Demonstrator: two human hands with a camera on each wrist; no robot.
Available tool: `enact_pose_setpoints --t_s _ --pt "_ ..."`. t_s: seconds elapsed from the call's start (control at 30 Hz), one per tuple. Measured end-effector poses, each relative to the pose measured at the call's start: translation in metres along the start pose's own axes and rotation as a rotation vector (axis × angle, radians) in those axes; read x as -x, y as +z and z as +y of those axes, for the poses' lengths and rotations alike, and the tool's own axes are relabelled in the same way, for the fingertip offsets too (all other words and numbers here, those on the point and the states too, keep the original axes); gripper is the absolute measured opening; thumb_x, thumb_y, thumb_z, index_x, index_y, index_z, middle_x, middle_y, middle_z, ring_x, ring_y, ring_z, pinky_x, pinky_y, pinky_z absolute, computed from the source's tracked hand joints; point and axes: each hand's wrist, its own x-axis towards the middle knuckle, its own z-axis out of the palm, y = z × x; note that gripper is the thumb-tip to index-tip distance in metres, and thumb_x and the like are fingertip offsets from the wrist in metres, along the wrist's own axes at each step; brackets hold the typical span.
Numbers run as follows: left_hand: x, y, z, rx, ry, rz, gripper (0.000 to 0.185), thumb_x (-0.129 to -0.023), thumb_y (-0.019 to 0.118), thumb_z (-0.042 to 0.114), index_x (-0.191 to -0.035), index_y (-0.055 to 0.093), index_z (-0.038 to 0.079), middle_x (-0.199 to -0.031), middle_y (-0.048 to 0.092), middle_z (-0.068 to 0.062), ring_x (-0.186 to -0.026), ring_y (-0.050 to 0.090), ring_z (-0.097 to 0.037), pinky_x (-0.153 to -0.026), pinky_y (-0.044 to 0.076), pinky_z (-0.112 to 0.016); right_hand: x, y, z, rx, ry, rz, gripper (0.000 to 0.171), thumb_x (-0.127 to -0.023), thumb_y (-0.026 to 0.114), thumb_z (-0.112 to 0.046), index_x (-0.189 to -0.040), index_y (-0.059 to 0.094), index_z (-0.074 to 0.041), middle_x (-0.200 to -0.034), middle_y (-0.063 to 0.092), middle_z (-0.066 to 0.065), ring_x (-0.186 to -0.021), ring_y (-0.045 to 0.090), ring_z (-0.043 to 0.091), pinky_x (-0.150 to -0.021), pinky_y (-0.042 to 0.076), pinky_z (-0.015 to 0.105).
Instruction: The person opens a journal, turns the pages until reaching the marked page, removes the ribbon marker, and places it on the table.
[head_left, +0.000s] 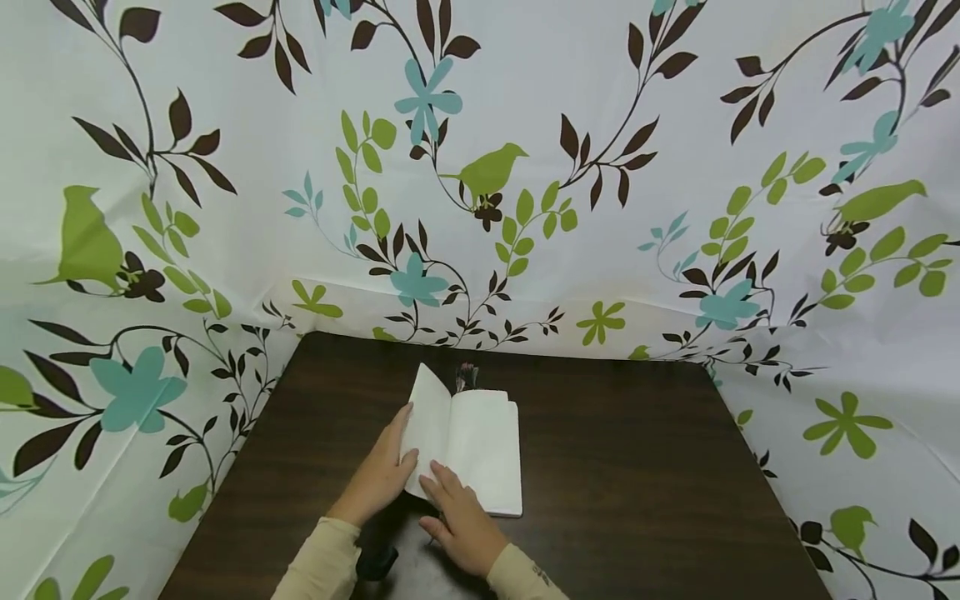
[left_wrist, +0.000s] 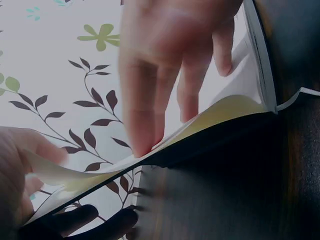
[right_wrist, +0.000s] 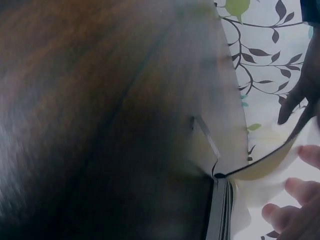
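An open notebook (head_left: 483, 450) with blank white pages lies on the dark table, its left side tilted up. My left hand (head_left: 378, 475) grips that raised left side by its outer edge, thumb over the page and fingers beneath the dark cover (left_wrist: 200, 137). My right hand (head_left: 465, 521) rests its extended fingertips on the left page near the lower edge, close to the fold. In the left wrist view, the fingers (left_wrist: 142, 110) of the right hand point down onto the page. A thin ribbon bookmark (right_wrist: 207, 137) sticks out from the notebook's spine.
The dark wood table (head_left: 622, 467) extends to both sides of the notebook. Just beyond the notebook lies a small dark item (head_left: 467, 377) with pinkish bits, too small to identify. A white cloth (head_left: 525, 275) printed with leaves, flowers and birds hangs behind and beside the table.
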Motion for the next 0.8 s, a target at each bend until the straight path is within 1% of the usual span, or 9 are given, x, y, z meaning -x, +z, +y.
enact_pose_setpoints --t_s 0.1,0.13,0.23,0.3,0.4,0.5,0.6,0.73,0.8 --pt "-0.002 -0.004 -0.001 -0.053 0.026 -0.007 0.060 -0.099 0.050 0.004 -0.157 0.037 0.009 -0.154 0.042 -0.024 -0.140 0.042 -0.041 -0.109 0.036 -0.060 -0.002 0.000 0.004 0.015 -0.030 0.026 0.053 -0.107 0.053 -0.031 -0.156 0.041 -0.014 -0.164 0.030 0.009 -0.149 0.033 0.028 -0.104 0.041 0.062" --pt "-0.002 -0.005 -0.001 -0.073 0.022 -0.017 0.056 -0.098 0.049 0.003 -0.154 0.043 0.009 -0.151 0.047 -0.023 -0.136 0.048 -0.040 -0.106 0.040 -0.059 -0.002 0.000 0.005 0.009 -0.033 0.034 0.052 -0.107 0.054 -0.029 -0.155 0.042 -0.014 -0.164 0.031 0.009 -0.149 0.033 0.028 -0.105 0.041 0.061" --pt "-0.001 -0.010 -0.005 -0.113 -0.002 -0.056 0.045 -0.101 0.051 0.007 -0.145 0.056 0.010 -0.142 0.058 -0.020 -0.129 0.055 -0.038 -0.102 0.044 -0.058 0.001 -0.002 0.012 -0.001 -0.035 0.066 0.047 -0.106 0.056 -0.026 -0.151 0.048 -0.013 -0.162 0.036 0.009 -0.147 0.036 0.031 -0.108 0.039 0.059" --pt "0.000 -0.012 -0.007 -0.121 -0.015 -0.077 0.039 -0.104 0.053 0.013 -0.143 0.059 0.011 -0.140 0.060 -0.018 -0.128 0.056 -0.038 -0.102 0.044 -0.059 0.004 -0.004 0.020 0.009 -0.011 0.108 0.044 -0.105 0.058 -0.024 -0.147 0.051 -0.012 -0.159 0.040 0.010 -0.146 0.038 0.034 -0.108 0.038 0.060" --pt "-0.002 -0.014 -0.009 -0.124 -0.008 -0.092 0.040 -0.104 0.059 0.021 -0.143 0.058 0.012 -0.142 0.059 -0.016 -0.132 0.053 -0.039 -0.106 0.041 -0.060 0.008 -0.010 0.036 0.022 0.065 0.197 0.041 -0.103 0.061 -0.019 -0.142 0.056 -0.008 -0.155 0.045 0.015 -0.144 0.039 0.039 -0.108 0.035 0.064" --pt "-0.003 -0.013 -0.011 -0.131 -0.002 -0.097 0.045 -0.101 0.065 0.018 -0.144 0.057 0.012 -0.144 0.058 -0.016 -0.133 0.052 -0.039 -0.106 0.041 -0.059 0.016 -0.019 0.054 0.011 0.149 0.244 0.040 -0.100 0.064 -0.014 -0.138 0.058 -0.002 -0.153 0.045 0.021 -0.143 0.037 0.043 -0.109 0.033 0.066" --pt "-0.003 -0.012 -0.013 -0.138 0.004 -0.091 0.047 -0.098 0.068 0.012 -0.144 0.057 0.011 -0.144 0.057 -0.016 -0.133 0.053 -0.039 -0.105 0.041 -0.059 0.025 -0.030 0.072 -0.003 0.202 0.203 0.044 -0.098 0.068 -0.014 -0.138 0.058 0.001 -0.154 0.043 0.025 -0.144 0.035 0.046 -0.108 0.031 0.068" --pt "-0.003 -0.011 -0.015 -0.134 0.013 -0.080 0.047 -0.098 0.067 0.009 -0.143 0.057 0.011 -0.144 0.057 -0.016 -0.133 0.052 -0.039 -0.106 0.041 -0.059 0.035 -0.042 0.089 -0.065 0.227 0.100 0.055 -0.094 0.073 -0.016 -0.143 0.054 0.000 -0.157 0.037 0.026 -0.147 0.028 0.047 -0.110 0.028 0.068" --pt "-0.002 -0.010 -0.016 -0.131 0.016 -0.081 0.046 -0.098 0.065 0.007 -0.143 0.056 0.010 -0.144 0.057 -0.016 -0.134 0.051 -0.039 -0.107 0.040 -0.058 0.037 -0.044 0.093 -0.109 0.230 0.071 0.061 -0.093 0.074 -0.015 -0.147 0.050 -0.001 -0.159 0.033 0.027 -0.148 0.025 0.047 -0.112 0.026 0.068"
